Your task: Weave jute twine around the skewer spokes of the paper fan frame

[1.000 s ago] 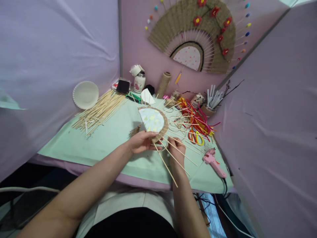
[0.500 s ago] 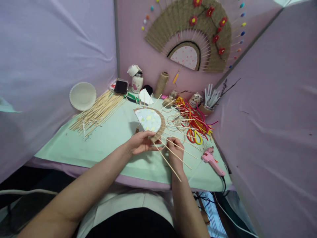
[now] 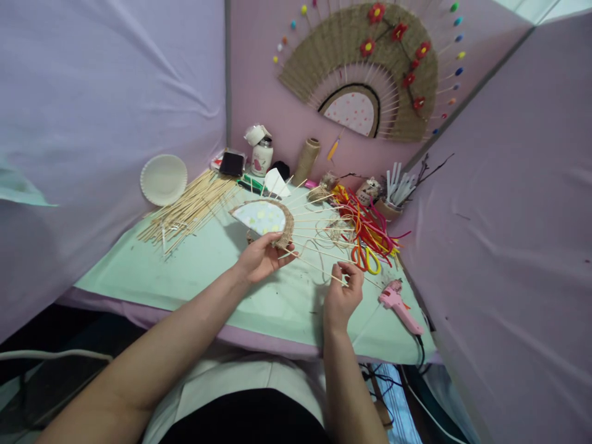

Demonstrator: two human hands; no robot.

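My left hand (image 3: 263, 260) grips a half-round fan base (image 3: 266, 216) at its lower corner, fingers beneath and thumb on top. The base has a pale patterned face and a rim wrapped in brown twine. Thin wooden sticks (image 3: 319, 229) radiate from that rim toward the right. My right hand (image 3: 345, 291) is closed in a pinch by the outer ends of the lowest sticks; what lies between its fingertips is too small to make out. A loose strand of twine (image 3: 324, 271) curves below the sticks, between both hands.
A pink glue gun (image 3: 398, 305) and scissors (image 3: 372, 261) lie at the right, beside red and orange pipe cleaners (image 3: 365, 222). Bamboo sticks (image 3: 189, 209) and a white plate (image 3: 163, 180) are at the left. A twine spool (image 3: 307, 161) stands behind; a finished fan (image 3: 314, 71) hangs above.
My right hand has moved right, away from the base toward the stick ends. The base has shifted left and tilted flatter in my left hand. The camera view has moved slightly.
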